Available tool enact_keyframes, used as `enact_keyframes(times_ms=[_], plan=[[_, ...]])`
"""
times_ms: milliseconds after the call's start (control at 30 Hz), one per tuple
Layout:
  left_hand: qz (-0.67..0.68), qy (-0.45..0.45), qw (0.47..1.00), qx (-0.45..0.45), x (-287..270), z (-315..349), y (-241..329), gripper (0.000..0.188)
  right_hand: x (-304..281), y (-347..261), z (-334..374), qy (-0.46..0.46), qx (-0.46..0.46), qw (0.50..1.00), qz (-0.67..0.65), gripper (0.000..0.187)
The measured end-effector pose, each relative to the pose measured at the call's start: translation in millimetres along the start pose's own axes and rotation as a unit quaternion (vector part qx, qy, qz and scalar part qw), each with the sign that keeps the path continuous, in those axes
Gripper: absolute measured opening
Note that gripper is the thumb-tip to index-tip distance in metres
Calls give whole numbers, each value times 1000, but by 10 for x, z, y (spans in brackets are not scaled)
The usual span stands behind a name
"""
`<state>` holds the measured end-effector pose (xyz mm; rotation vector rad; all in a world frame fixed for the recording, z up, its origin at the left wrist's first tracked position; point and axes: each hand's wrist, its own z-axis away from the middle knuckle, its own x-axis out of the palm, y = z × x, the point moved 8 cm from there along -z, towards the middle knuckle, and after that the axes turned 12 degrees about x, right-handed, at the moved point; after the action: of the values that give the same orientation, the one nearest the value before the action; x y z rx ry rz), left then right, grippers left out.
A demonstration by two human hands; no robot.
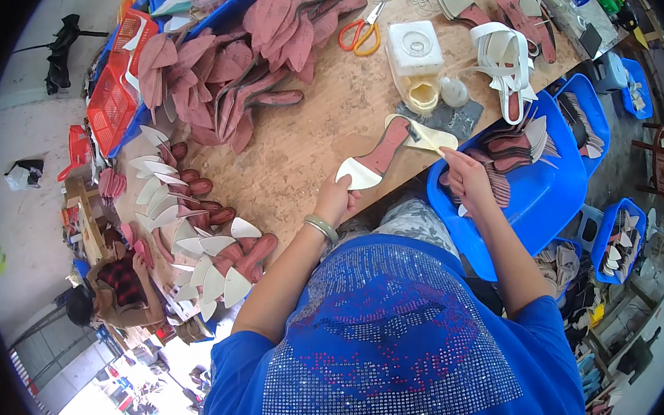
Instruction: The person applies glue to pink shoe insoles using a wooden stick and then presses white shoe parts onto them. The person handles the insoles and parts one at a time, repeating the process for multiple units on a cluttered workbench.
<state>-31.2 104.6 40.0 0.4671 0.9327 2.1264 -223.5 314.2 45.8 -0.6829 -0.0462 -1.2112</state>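
Reddish insole [387,145], upper centre, is wearing its white toe piece [357,174]; my left hand [338,199] is pinching that end, my right hand [467,177] is gripping a thin stick [433,148]. White-tipped insoles [213,278], lower left, are looking finished; bare insoles [276,22], upper left, are apparently waiting.

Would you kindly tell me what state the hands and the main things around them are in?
Red insole: held by its white end
Left hand: closed on that end
Brush: held, tip near the insole's far end
Right hand: closed on the handle
Small pot: uncovered, rim yellowish
Scissors: lying flat, blade opening unclear
Blue bin: uncovered, partly filled
Pinkish pieces: heaped loosely
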Motion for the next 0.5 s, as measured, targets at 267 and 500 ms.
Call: enact_keyframes(times_ms=[267, 500], plan=[[7, 4, 1000, 14, -9, -13, 33, 27, -22, -52, -43, -6, -5, 999, 42, 30], [36, 3, 999, -14, -26, -40, 19, 24, 224, 252, 83, -8, -93, 919, 384, 24]])
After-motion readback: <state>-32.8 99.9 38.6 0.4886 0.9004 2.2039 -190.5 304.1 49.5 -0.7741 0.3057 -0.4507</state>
